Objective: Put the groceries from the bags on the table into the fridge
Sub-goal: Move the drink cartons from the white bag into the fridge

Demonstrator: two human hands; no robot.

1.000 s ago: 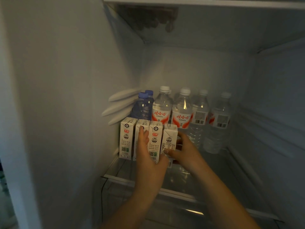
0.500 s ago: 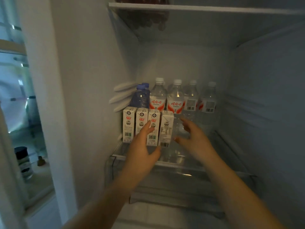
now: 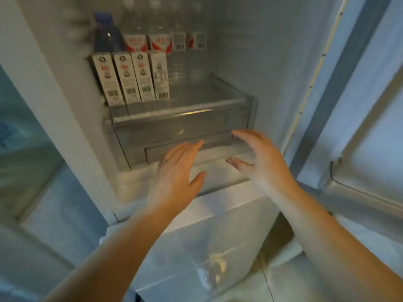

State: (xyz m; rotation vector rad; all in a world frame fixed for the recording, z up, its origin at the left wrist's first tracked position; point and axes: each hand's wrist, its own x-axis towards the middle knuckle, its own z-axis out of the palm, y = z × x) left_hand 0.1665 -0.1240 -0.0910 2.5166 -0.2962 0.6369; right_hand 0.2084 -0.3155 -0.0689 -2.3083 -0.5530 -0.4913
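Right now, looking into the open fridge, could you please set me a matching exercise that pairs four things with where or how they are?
Things:
1. cartons
2. blue bottle
3. left hand
4. drawer

Places or states:
A. under the glass shelf, closed
B. behind the leftmost carton
C. open, holding nothing, in front of the drawer
D. four in a row at the shelf's front left

Pairs: 1-D, 2-B, 3-C, 4-A
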